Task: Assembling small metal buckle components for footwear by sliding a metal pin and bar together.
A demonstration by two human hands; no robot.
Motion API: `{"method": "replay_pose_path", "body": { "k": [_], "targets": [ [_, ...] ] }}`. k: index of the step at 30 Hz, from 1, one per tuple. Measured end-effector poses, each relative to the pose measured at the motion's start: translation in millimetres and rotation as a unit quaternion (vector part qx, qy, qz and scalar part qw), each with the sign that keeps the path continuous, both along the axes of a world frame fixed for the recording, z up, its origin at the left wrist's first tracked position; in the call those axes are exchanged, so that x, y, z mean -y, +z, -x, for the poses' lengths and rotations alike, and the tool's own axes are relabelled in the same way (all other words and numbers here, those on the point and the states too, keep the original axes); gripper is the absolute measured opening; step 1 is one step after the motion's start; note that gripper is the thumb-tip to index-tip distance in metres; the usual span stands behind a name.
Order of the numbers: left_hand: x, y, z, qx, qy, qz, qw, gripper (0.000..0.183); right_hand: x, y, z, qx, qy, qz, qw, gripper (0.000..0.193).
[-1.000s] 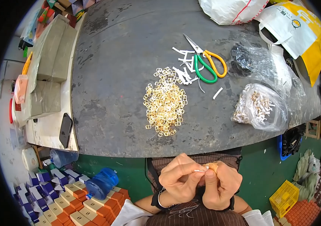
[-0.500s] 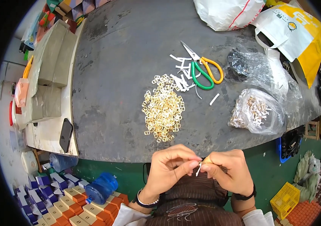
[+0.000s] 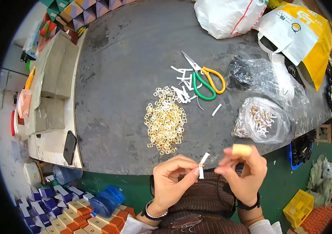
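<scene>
Over the table's near edge, my left hand pinches a small gold buckle between thumb and forefinger. A short white strip runs through the buckle and sticks out above and below it. To the right, my right hand is apart from the buckle, thumb and forefinger separated, with nothing visible between them; its fingertips are slightly blurred. A yellowish cover wraps one of its fingers. Beyond my hands lies a pile of gold buckles, with loose white strips at its far right side.
Scissors with green and orange handles lie behind the pile. A clear bag of strip-fitted buckles sits at right, near crumpled plastic and a white-yellow bag. A phone rests on the left ledge.
My right hand has come off the buckle and moved right. The white strip now stands upright through the buckle in my left hand. The view has shifted slightly.
</scene>
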State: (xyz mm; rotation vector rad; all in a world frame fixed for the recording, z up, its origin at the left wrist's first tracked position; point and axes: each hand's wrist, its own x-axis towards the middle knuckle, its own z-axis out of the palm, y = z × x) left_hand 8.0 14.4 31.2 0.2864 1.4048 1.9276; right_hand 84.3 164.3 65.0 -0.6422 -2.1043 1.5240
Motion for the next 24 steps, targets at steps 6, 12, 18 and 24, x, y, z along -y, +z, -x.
{"method": "replay_pose_path", "body": {
  "k": [6, 12, 18, 24],
  "targets": [
    [-10, 2, -12, -0.161, 0.090, 0.060, 0.981, 0.011, 11, -11, -10, -0.045, 0.104, -0.017, 0.993, 0.017],
    [-10, 1, -17, -0.262, 0.117, 0.094, 0.953, 0.014, 19, -13, -10, -0.026, 0.062, 0.194, 0.979, 0.013],
    [-11, 1, -18, -0.323, 0.122, 0.102, 0.933, 0.014, 22, -11, -7, -0.034, 0.030, 0.423, 0.905, 0.024],
    [-9, 1, -15, -0.351, 0.125, 0.102, 0.922, 0.013, 22, -7, -3, -0.018, 0.051, 0.454, 0.889, 0.034]
  ]
}}
